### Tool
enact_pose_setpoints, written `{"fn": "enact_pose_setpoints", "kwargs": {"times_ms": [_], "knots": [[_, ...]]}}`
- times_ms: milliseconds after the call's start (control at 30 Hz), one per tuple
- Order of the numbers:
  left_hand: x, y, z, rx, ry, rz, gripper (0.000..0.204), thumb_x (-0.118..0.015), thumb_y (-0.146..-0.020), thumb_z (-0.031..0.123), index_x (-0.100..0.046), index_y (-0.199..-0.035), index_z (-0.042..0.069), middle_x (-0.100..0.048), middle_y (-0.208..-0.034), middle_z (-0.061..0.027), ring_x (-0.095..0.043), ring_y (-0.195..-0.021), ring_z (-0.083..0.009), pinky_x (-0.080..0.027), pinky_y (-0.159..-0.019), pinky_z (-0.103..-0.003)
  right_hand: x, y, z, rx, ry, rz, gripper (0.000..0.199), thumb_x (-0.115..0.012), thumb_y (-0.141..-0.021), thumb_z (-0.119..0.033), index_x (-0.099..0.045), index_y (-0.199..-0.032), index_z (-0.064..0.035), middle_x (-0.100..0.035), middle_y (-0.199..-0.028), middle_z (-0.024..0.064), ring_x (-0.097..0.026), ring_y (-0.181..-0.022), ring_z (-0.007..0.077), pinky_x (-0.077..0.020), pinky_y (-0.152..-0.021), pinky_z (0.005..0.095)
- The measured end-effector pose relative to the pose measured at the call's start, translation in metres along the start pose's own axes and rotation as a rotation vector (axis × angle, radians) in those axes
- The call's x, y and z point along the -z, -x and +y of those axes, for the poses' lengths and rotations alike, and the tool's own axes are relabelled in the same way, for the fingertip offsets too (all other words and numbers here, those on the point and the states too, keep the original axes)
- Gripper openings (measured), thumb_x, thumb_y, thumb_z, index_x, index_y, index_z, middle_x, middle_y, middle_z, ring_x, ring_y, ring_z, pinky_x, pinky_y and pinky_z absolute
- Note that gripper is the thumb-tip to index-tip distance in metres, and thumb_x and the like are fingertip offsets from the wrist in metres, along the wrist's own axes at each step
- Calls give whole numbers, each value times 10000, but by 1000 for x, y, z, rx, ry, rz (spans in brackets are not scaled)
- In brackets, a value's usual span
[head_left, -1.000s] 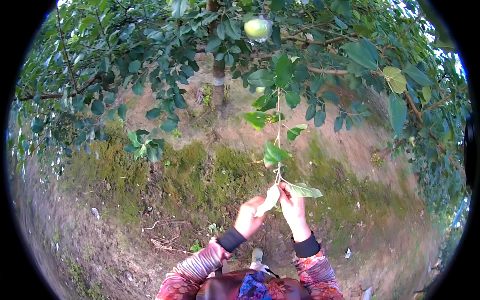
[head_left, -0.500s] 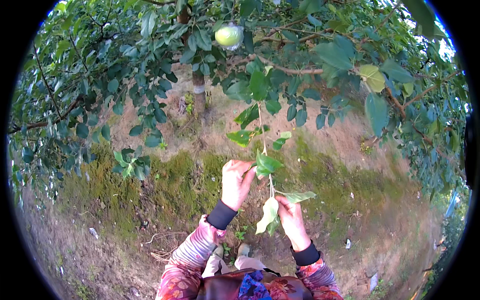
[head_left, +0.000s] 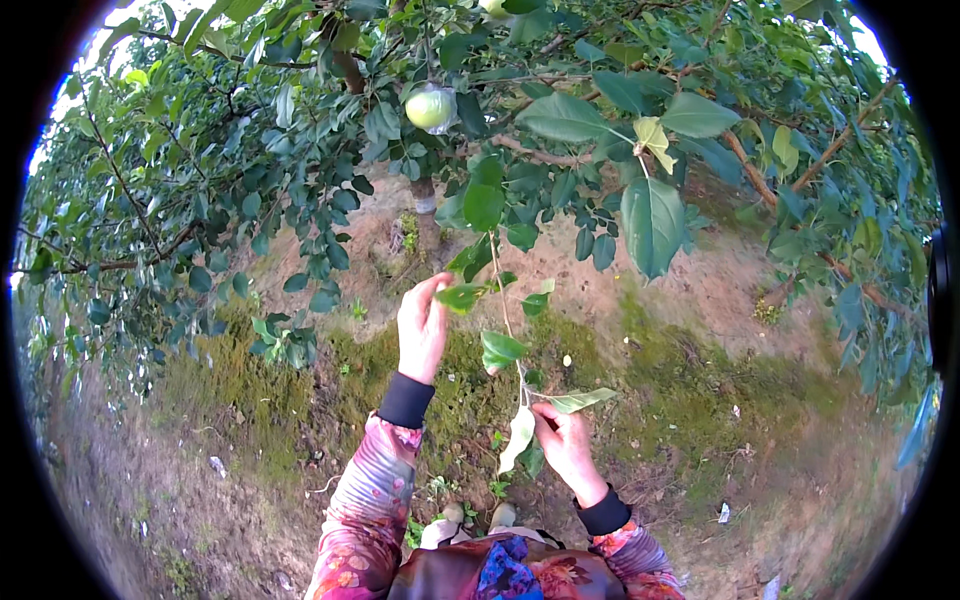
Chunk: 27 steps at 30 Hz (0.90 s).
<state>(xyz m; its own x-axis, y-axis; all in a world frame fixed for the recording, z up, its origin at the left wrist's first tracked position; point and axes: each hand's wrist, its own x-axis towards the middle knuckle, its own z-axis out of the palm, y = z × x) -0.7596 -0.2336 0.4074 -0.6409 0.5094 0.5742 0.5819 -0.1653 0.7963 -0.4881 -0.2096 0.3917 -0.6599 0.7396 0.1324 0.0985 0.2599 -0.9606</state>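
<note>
A thin leafy shoot [head_left: 503,300] hangs down from the tree in front of me. My right hand [head_left: 568,450] pinches it near its lower end, beside a pale drooping leaf [head_left: 518,438] and a leaf that points right [head_left: 585,400]. Higher up, my left hand [head_left: 423,325] has thumb and forefinger at the edge of a green leaf [head_left: 462,298] on the same shoot, seemingly closed on it. Between the two hands another green leaf [head_left: 502,347] sits on the stem.
A pale green apple [head_left: 432,108] in a clear bag hangs above. Large leaves [head_left: 653,225] and brown branches [head_left: 755,165] spread at upper right, with dense foliage at left. Behind stands a trunk [head_left: 425,200] with a white band. Mossy soil [head_left: 640,370] lies below.
My left hand has left the leaf in the middle of the shoot and moved up and left to a higher leaf. My right hand stays at the lower end, slightly shifted left.
</note>
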Motion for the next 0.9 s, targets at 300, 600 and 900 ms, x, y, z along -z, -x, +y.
{"fn": "enact_pose_setpoints", "kwargs": {"times_ms": [300,600,900], "knots": [[-21,3,46,278,156,-407,121,-708,-877,120,-700,-908,3,-672,-743,-1,-571,-678,-59,-466,-649,-233,14,-2,26,58,58,24,116,-630,-859,-10,-676,-947,50,-641,-736,93,-595,-654,124,-454,-578,274],[-14,37,11,261,-18,-491,85,-671,-851,90,-680,-858,5,-664,-714,-28,-583,-690,-75,-498,-684,-277,21,-3,48,83,173,81,107,-648,-858,-27,-689,-937,31,-633,-688,73,-584,-606,122,-449,-566,279],[-13,-21,17,232,354,-410,394,-668,-916,364,-682,-839,-23,-627,-675,-39,-545,-632,-75,-470,-604,-278,-11,-3,27,52,356,115,126,-640,-855,-39,-701,-954,10,-649,-697,115,-613,-607,163,-459,-563,301]]}}
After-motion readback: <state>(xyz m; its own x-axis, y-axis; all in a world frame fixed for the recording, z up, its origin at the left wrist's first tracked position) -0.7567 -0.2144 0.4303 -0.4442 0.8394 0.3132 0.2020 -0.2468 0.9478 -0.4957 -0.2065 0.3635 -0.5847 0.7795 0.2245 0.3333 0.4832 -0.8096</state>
